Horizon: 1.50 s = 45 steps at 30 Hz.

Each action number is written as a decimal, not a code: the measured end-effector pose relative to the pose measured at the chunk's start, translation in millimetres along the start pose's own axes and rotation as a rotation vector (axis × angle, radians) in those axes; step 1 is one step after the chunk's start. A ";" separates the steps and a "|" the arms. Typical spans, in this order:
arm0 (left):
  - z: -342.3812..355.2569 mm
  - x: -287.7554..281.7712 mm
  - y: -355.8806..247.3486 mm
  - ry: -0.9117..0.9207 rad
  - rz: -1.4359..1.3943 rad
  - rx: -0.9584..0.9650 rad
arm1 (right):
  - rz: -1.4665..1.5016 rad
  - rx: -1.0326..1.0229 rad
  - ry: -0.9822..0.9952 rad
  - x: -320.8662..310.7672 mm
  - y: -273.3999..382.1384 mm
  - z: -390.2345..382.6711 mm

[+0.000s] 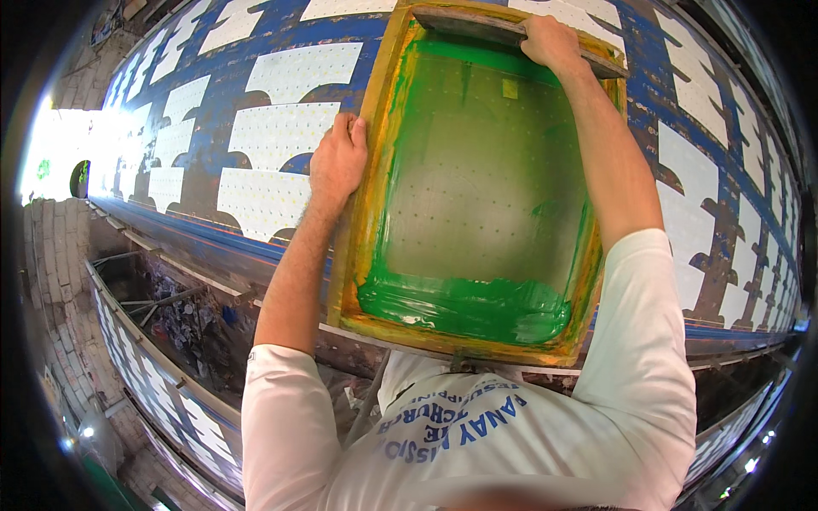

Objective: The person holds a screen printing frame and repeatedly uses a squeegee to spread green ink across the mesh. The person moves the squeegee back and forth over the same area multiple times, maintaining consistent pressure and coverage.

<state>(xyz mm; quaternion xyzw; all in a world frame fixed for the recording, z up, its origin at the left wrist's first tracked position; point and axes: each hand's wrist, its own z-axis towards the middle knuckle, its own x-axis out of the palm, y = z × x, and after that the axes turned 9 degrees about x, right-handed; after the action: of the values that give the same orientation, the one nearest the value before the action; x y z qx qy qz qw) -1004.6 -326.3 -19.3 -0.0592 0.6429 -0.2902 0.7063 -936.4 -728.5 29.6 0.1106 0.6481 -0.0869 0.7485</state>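
Gripping squeegee (477,25) at frame's (350,255) far end — right hand (550,43), fingers wrapped, tips hidden. Left hand (339,162) curled at left rim, grip unclear. Open mesh (486,187) between squeegee and green ink (460,311); frame's near rim at table's (294,32) edge — table ends cut off.

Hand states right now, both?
Left hand: curled at the screen frame's left edge; grip can't be told.
Right hand: closed on the bar at the frame's far end.

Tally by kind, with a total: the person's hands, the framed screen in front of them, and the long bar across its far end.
Hands: 2 (left hand, right hand)
Framed screen: 1
Long bar: 1
Total: 4
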 end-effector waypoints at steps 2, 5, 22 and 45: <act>1.2 -0.2 1.1 -0.016 0.018 0.026 | -0.003 -0.014 0.021 4.3 -1.4 5.6; -0.8 0.7 3.5 -0.014 -0.009 0.030 | 0.002 -0.016 0.107 4.2 -1.0 -8.9; 7.9 3.5 15.9 0.051 -0.097 0.061 | 0.119 0.098 0.345 -64.9 114.4 -417.7; 11.8 0.7 15.8 0.121 -0.081 0.034 | 0.264 -0.008 0.244 -68.3 130.9 -511.3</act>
<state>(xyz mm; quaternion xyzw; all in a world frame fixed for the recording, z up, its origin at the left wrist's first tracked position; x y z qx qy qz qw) -988.2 -317.0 -25.2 -0.0554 0.6764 -0.3323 0.6550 -1396.7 -461.5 34.8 0.2014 0.7143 0.0287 0.6696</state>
